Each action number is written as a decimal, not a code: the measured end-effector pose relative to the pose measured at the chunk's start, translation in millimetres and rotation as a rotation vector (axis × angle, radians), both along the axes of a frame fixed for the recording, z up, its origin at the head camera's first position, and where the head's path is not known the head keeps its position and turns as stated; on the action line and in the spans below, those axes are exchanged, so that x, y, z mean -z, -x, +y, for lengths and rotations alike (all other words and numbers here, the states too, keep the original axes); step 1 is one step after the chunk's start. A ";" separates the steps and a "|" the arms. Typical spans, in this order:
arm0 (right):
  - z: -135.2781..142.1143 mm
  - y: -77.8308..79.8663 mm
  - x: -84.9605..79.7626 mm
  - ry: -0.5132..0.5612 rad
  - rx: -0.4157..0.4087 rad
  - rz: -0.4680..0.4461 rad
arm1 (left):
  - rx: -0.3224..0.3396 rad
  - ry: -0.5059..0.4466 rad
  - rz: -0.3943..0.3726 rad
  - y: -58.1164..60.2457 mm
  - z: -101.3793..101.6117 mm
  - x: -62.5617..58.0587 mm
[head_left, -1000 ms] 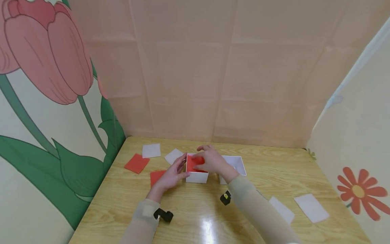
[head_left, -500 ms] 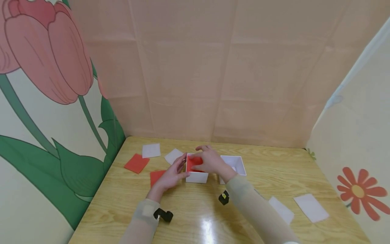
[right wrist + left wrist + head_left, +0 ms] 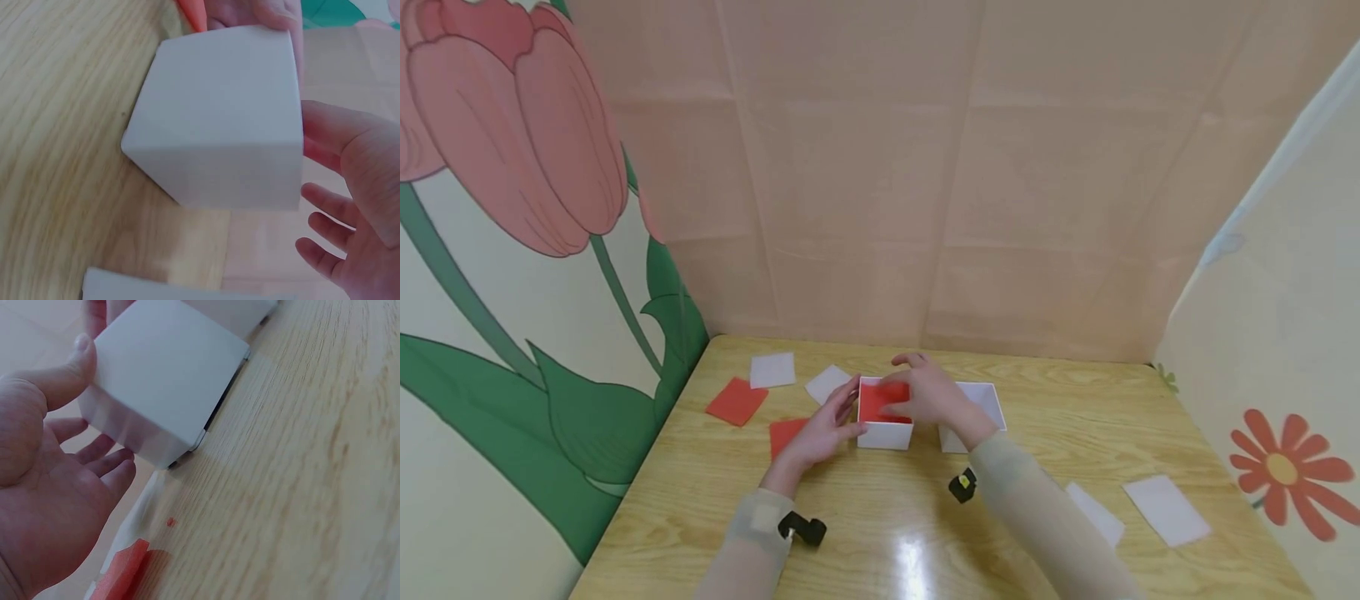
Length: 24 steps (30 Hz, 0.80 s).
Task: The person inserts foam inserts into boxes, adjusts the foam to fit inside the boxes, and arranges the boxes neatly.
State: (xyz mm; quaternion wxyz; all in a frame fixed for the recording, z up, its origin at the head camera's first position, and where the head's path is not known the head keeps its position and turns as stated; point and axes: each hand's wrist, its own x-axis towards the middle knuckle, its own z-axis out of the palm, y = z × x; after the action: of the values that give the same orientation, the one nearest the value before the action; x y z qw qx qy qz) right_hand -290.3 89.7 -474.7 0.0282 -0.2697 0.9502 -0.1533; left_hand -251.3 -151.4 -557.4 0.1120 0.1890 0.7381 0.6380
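A white open-topped box [image 3: 884,436] stands mid-table with red, paper-like sheet [image 3: 872,404] filling its opening. My left hand [image 3: 822,433] holds the box at its left side. Its thumb lies at the near corner; the fingertips touch the side wall in the left wrist view. Over the box's right part is my right hand [image 3: 928,393], thumb and index finger spread and reaching into the opening onto the red sheet. In the right wrist view its other fingers [image 3: 331,231] stay outside, apart from the box. The box walls hide the inner fingertips.
A second white box [image 3: 988,400] stands just right, partly behind my right wrist. Red squares [image 3: 737,402] and white squares [image 3: 772,370] lie at left on the wooden table [image 3: 1060,400]. White sheets [image 3: 1167,511] lie at right, one partly under my right forearm.
My right hand shifts slightly left, then back to the right over the box, its thumb and index finger still at the red sheet. The left hand and both boxes stay put.
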 end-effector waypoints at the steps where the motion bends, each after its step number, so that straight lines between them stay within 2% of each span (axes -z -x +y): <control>1: 2.2 -0.1 -1.6 -0.002 0.000 0.004 | -0.001 -0.004 0.001 0.1 0.2 -0.1; 6: 9.5 -0.8 -5.4 -0.009 -0.009 0.014 | -0.008 -0.001 -0.003 0.0 1.1 -1.2; 19: 9.8 1.2 -0.5 -0.034 0.023 -0.015 | -0.028 0.037 -0.016 -2.3 2.1 -0.5; 24: 8.7 2.7 -0.2 -0.047 0.012 -0.010 | -0.027 0.034 -0.009 -2.2 2.6 -0.4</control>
State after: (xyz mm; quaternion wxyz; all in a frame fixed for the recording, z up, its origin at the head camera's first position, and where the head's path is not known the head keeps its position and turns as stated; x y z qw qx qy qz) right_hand -292.9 98.4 -474.5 0.0386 -0.2627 0.9550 -0.1324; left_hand -249.1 -148.8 -557.0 0.1097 0.1743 0.7507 0.6277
